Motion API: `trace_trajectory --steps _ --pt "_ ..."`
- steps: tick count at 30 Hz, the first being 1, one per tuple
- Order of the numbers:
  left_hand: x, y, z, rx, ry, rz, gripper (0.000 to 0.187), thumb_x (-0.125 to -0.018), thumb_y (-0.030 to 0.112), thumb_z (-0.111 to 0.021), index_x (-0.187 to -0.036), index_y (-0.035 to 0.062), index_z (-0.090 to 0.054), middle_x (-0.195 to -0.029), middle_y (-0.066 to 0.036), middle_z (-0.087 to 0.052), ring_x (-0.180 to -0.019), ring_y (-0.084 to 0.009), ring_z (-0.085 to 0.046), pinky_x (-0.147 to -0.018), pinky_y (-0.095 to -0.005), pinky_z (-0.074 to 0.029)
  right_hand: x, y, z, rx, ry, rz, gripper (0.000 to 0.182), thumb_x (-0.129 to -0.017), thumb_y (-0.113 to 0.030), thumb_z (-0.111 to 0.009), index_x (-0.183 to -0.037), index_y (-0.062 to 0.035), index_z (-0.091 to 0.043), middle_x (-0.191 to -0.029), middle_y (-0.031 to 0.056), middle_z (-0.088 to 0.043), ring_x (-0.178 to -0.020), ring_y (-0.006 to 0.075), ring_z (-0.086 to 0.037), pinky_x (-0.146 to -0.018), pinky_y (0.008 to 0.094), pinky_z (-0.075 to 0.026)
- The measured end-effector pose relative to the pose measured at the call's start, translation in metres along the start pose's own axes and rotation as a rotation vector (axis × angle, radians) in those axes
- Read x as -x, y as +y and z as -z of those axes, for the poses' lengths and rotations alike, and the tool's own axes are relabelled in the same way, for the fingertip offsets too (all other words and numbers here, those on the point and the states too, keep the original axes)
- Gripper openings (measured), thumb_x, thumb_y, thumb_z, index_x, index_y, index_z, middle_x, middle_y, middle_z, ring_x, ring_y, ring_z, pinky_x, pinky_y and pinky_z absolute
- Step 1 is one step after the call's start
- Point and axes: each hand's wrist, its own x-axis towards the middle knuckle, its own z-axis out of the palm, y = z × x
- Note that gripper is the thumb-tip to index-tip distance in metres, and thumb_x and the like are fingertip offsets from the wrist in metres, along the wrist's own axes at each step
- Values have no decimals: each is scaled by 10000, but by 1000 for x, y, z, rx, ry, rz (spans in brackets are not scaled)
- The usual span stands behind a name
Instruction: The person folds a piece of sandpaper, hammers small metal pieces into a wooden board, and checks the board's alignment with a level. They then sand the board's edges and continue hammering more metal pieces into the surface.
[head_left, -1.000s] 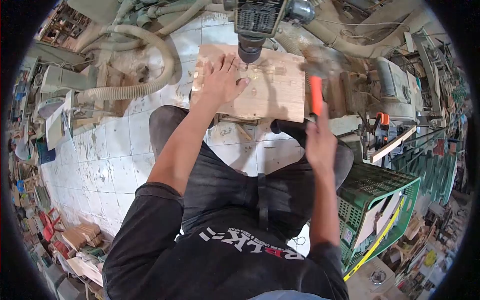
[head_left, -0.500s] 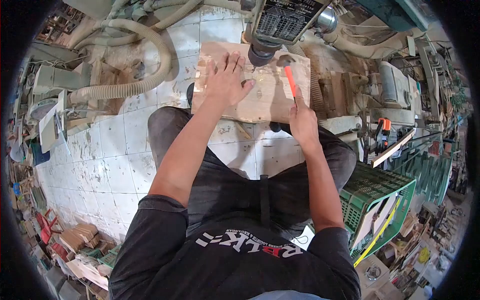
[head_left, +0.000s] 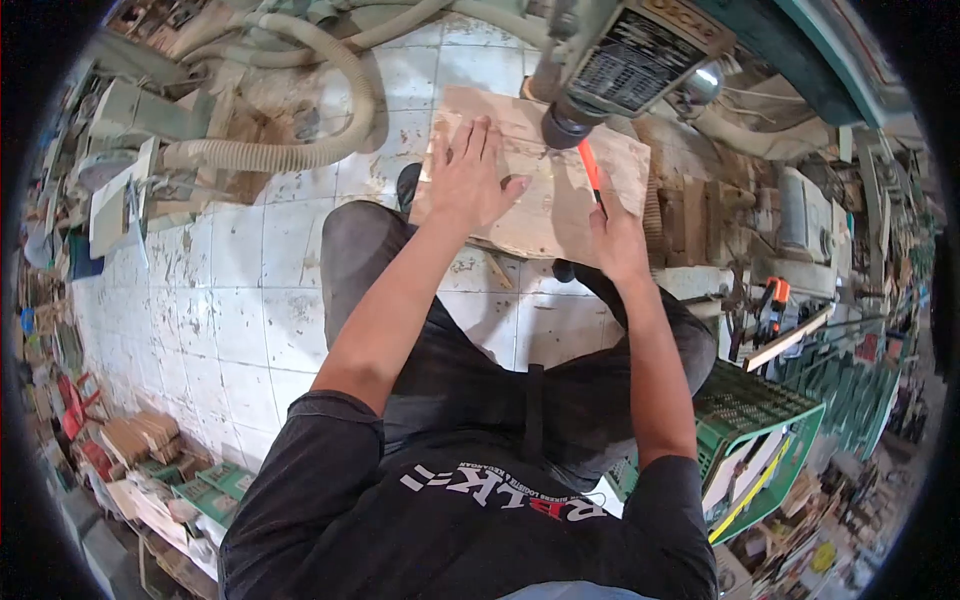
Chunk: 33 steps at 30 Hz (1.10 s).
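Note:
A flat wooden board point(head_left: 540, 225) lies in front of me beneath a drill press point(head_left: 650, 55). On its left part rests my left hand point(head_left: 470, 180), palm down with fingers stretched out. At the board's right side, my right hand point(head_left: 618, 240) is closed round the dark grip of a hammer point(head_left: 588, 165) with an orange shaft. The shaft points away from me, over the board. Its head is now hidden behind the drill chuck point(head_left: 565, 125), which hangs over the board's far part.
A ribbed hose point(head_left: 365, 100) curves over the tiled floor point(head_left: 235, 320) at left. To the right stand a green crate point(head_left: 760, 410), a grey machine point(head_left: 803, 215) and an orange-and-black clamp point(head_left: 775, 300). Wood pieces point(head_left: 145, 440) are piled at lower left.
The view has shifted, so the board and both hands appear farther right and slightly lower. The hammer's head, visible before on the board, is now behind the drill chuck. Both hands keep their poses.

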Motion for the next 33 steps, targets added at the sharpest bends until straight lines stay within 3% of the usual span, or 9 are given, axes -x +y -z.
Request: trace_trajectory --steps 3,9,27,29,33 --pt "7 -1 6 0 -71 54 948 -922 654 -506 -1599 31 -278 -1683 -108 -240 -1559 -263 -192 -1255 -542 -104 -32 0 1 -7 -121 77 619 -988 -158 -555 -1573 -255 -378 -993 295 -696 -933 497 -666 -843 557 -511" --pt "7 -1 6 -11 -28 30 924 -932 670 -474 -1583 33 -314 -1663 -128 -286 -1552 -280 -216 -1244 -575 -138 -47 -7 13 101 -278 82 582 -1003 -186 -532 -1566 -238 -393 -1007 307 -691 -967 495 -659 -877 552 -503" --pt "2 1 7 -33 -34 10 940 -925 662 -481 -1589 22 -299 -1655 -140 -294 -1544 -301 -226 -1237 -582 -136 -46 -19 12 73 -276 -38 624 -1000 -197 -513 -1588 -293 -325 -1022 330 -683 -994 510 -649 -901 587 -484" --pt "2 3 12 -46 -132 30 955 -917 652 -515 -1602 31 -274 -1691 -120 -220 -1562 -303 -181 -1235 -599 -101 -51 -19 10 108 -314 -52 622 -1003 -201 -507 -1589 -296 -322 -1035 332 -681 -1004 511 -647 -910 587 -482" --pt "-11 7 28 -52 -226 19 1011 -878 688 -557 -1608 51 -270 -1694 -105 -216 -1565 -314 -169 -1225 -628 -103 -47 -19 16 153 -332 -47 624 -1005 -193 -509 -1591 -295 -320 -1065 320 -685 -1022 511 -644 -924 583 -480"
